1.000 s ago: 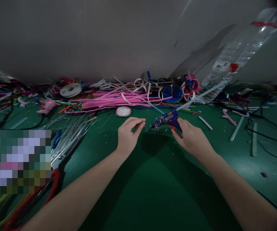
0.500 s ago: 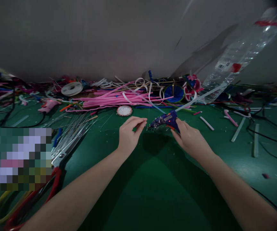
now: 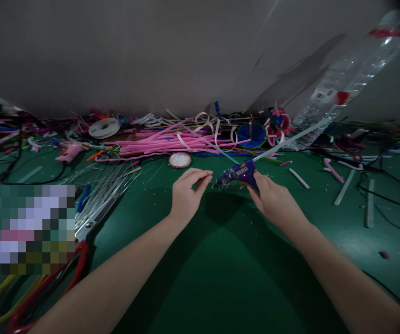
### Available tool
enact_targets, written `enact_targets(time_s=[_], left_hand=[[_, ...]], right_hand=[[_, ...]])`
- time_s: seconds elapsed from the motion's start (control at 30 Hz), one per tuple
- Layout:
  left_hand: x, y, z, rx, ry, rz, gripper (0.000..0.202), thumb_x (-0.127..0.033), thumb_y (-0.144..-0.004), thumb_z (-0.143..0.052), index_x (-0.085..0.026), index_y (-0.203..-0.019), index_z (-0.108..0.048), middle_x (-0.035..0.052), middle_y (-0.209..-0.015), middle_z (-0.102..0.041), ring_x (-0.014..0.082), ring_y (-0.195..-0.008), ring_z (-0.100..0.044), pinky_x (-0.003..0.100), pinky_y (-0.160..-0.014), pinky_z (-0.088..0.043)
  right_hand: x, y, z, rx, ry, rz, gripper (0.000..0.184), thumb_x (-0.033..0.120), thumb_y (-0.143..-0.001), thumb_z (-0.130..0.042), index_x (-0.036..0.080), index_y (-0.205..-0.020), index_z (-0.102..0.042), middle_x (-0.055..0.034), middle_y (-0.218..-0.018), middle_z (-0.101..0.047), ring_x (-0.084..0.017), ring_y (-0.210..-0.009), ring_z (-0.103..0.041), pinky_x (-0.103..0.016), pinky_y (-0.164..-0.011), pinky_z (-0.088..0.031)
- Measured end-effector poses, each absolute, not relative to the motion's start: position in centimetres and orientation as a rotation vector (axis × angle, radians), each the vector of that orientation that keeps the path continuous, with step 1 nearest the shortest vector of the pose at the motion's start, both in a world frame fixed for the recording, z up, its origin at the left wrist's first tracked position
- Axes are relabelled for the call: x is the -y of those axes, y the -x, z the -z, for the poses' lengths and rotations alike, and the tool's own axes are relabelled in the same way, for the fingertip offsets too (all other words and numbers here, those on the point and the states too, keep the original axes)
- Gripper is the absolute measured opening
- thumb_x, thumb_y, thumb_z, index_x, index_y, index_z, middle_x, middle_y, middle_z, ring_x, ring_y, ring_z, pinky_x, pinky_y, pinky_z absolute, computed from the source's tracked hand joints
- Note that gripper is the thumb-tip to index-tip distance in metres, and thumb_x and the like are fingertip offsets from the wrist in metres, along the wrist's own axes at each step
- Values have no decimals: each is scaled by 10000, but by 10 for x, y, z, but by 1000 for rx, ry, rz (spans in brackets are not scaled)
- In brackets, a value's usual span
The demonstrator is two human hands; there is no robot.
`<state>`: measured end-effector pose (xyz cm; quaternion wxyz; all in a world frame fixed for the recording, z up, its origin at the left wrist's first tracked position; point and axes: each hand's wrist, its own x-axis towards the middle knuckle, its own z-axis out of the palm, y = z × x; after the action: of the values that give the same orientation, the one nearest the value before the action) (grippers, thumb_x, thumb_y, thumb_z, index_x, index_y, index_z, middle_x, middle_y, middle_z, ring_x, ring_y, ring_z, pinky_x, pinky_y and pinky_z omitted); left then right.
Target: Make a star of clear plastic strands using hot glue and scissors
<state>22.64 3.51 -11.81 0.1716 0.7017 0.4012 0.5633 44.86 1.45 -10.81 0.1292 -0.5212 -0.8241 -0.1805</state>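
Little has moved in the last second: the glue gun (image 3: 239,174) has brought its nozzle a touch nearer my left fingertips (image 3: 206,176), nothing more. On the green desk (image 3: 221,278) the clutter sits along the far edge. A clear bottle (image 3: 346,79) leans up at the right and a heap of pink strips (image 3: 165,141) lies behind, well apart from my hands. My right hand (image 3: 276,204) is clamped round the glue gun's grip, nozzle pointing left and slightly down, with the pale glue stick (image 3: 290,138) jutting out behind. The red lamp is lit, so I take it to be hot. My left hand (image 3: 186,195) rests on the desk, thumb and forefinger pinched together; what they pinch, if anything, is too small to tell. A white disc (image 3: 179,159) lies just beyond. To do this well, I'd keep the left wrist planted, bring the nozzle in slowly, squeeze out only a small bead, and keep skin clear of the tip and fresh glue.
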Motion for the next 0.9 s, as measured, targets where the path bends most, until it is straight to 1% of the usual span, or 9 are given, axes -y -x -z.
enact_targets(time_s=[0.2, 0.43, 0.67, 0.9], left_hand=[[-35, -227, 118, -1136, -1992, -1603, 121, -218, -818, -556, -179, -871, -658, 42, -869, -643, 136, -743, -611, 296, -674, -536], [-35, -226, 117, -1134, -1992, -1610, 120, -215, -820, -554, -181, -868, -658, 42, -870, -643, 135, -742, -611, 301, -676, -537], [-34, -226, 117, -1103, -2038, -1621, 116, -203, -821, -552, -186, -871, -655, 43, -871, -646, 136, -761, -612, 299, -676, -539], [-35, -227, 117, -1125, -2046, -1610, 118, -206, -822, -549, -180, -867, -655, 45, -859, -643, 136, -743, -605, 297, -666, -533]], right_hand=[[-14, -451, 105, 2389, 1502, 553, 431, 273, -880, -387, -12, -1200, -427, -203, -1008, -605, -227, -778, -610, -302, -572, -495], [-14, -453, 104, 2405, 1493, 549, 423, 271, -873, -397, 4, -1201, -423, -192, -997, -608, -220, -753, -611, -296, -537, -485], [-14, -455, 101, 2311, 1473, 542, 417, 297, -881, -370, 29, -1198, -411, -194, -1003, -603, -248, -844, -606, -311, -551, -491], [-13, -449, 106, 2380, 1468, 494, 411, 287, -886, -368, 24, -1198, -414, -198, -1017, -600, -239, -803, -610, -319, -568, -487]])
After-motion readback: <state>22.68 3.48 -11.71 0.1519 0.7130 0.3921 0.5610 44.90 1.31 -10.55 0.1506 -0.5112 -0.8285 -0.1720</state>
